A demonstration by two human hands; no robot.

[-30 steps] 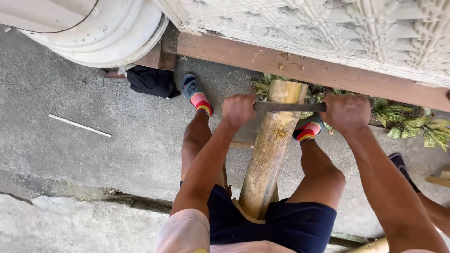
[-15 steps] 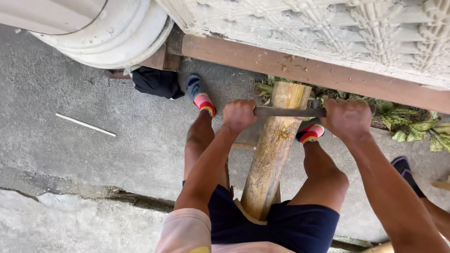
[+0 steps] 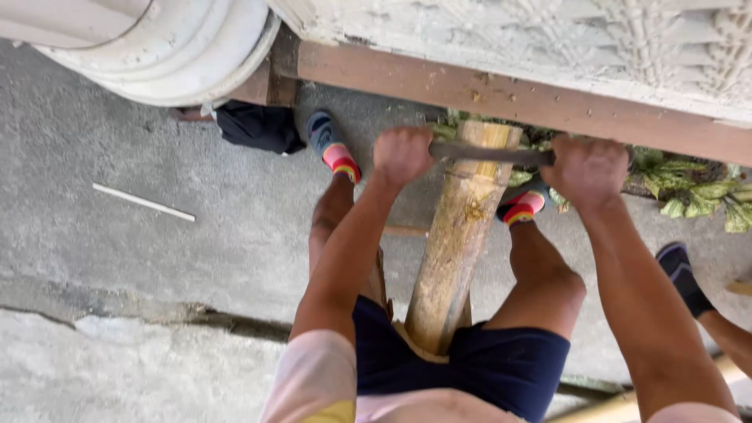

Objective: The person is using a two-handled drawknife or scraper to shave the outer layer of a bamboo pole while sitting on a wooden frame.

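A thick bamboo pole [image 3: 454, 235] runs away from me between my legs, its far end against a brown wooden beam [image 3: 501, 98]. A dark metal blade [image 3: 489, 154] lies across the pole near that far end. My left hand [image 3: 402, 154] is shut on the blade's left end and my right hand [image 3: 587, 168] is shut on its right end. Both arms are stretched forward. My feet wear slippers with rainbow straps [image 3: 338, 157], one on each side of the pole.
A large white round container [image 3: 164, 47] stands at the top left. A dark bundle [image 3: 254, 127] lies under it. A thin white stick [image 3: 143, 202] lies on the concrete floor. Green leaves [image 3: 693, 184] are heaped at the right. Another person's foot [image 3: 680, 266] shows at the right edge.
Both hands have slid the blade a little further along the pole towards the beam. The camera view has shifted slightly.
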